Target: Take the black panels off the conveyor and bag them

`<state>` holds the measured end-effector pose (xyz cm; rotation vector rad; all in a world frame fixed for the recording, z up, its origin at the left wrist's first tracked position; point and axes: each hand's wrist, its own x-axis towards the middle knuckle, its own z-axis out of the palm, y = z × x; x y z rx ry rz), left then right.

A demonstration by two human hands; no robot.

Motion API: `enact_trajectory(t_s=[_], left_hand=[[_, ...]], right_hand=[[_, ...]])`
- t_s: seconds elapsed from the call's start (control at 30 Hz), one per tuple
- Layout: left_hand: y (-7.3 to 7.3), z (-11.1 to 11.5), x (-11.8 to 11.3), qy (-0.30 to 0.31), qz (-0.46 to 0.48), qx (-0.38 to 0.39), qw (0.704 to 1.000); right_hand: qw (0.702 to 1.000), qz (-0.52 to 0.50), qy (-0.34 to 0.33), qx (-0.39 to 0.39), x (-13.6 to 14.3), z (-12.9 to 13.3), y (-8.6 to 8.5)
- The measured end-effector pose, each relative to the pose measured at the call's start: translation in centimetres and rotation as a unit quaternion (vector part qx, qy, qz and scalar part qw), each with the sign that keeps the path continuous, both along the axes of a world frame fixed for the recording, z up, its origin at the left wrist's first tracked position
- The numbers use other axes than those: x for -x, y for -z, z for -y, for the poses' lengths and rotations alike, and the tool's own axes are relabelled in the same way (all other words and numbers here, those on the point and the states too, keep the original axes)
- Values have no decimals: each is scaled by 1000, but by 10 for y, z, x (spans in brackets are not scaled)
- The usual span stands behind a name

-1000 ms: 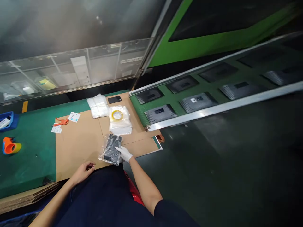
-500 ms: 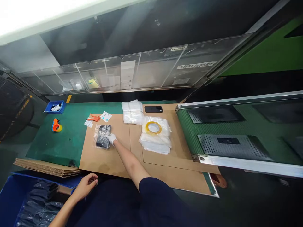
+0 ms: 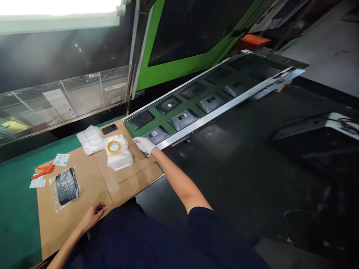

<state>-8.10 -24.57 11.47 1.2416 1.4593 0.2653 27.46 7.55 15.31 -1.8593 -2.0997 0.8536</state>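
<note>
My right hand [image 3: 144, 144], in a white glove, reaches over the near end of the conveyor [image 3: 175, 102]. Its fingers are stretched out at the edge of the closest dark perforated panel [image 3: 157, 135]; whether they touch it I cannot tell. Bare and loosely curled, my left hand [image 3: 94, 216] hovers at the front of the cardboard sheet [image 3: 84, 175], with a gap between thumb and fingers and nothing in it. A dark part in a clear plastic bag [image 3: 67, 186] lies on the cardboard, away from both hands.
Stacks of clear bags [image 3: 91, 139] lie on the cardboard, one topped by a yellow tape roll [image 3: 114, 147]. Behind them is a black phone [image 3: 109, 129]. Orange cutters [image 3: 45, 170] and paper labels [image 3: 61, 159] are at left. Several more panels [image 3: 183, 118] line the belt.
My view has swung right. My right hand has left the bagged part and moved to the conveyor end. The bagged part stays on the cardboard; my left hand remains loosely curled.
</note>
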Motion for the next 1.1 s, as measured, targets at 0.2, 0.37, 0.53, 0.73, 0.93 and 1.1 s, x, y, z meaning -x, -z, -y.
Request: enact_trajectory(t_s=[0.2, 0.37, 0.53, 0.73, 0.93, 1.1], left_hand=[[6, -45, -58, 42, -6, -35, 998], [5, -70, -84, 50, -56, -120, 990], [0, -115, -80, 36, -106, -221, 969], [35, -203, -61, -143, -145, -191, 960], [80, -281, -66, -184, -163, -160, 956], [103, -308, -74, -177, -203, -163, 949]], right_hand=[[994, 91, -51, -16, -104, -59, -38], [986, 148, -76, 21, -115, -99, -33], [971, 173, -149, 70, -110, -126, -37], [967, 135, -216, 4, -108, -106, -90], [994, -35, -78, -69, -107, -3, -141], [996, -75, 53, -22, -112, 71, -130]])
